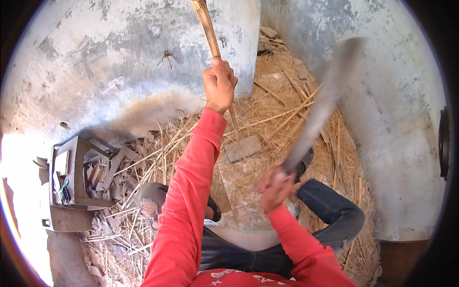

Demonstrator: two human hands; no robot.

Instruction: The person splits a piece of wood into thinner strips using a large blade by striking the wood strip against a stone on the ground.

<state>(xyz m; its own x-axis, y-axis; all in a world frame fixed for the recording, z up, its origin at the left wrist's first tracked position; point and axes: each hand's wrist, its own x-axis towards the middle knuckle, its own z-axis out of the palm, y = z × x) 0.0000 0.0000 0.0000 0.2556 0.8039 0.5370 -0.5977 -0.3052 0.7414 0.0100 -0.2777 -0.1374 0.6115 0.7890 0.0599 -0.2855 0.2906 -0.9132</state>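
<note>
The left arm, in a red sleeve point(189, 182), was stretched far out in front, almost straight, from the bottom of the view to well past the middle. The right arm, in the other red sleeve point(303, 241), was shorter to see, bent and low, near the knee in blue jeans point(334, 205). The big blade point(321, 105) slanted up and away to the right from the right hand, and it looked blurry. The long wooden stick point(206, 28) leaned a little left, with its top cut off by the upper edge of the view and its thin lower end in front of a flat grey block point(244, 148). I could not tell if they touched. The right grip point(276, 189) was curled around the near end of the blade, too blurry to count fingers. The left grip point(219, 85) was a tight fist around the stick, thumb on top, well apart from the blade
</note>
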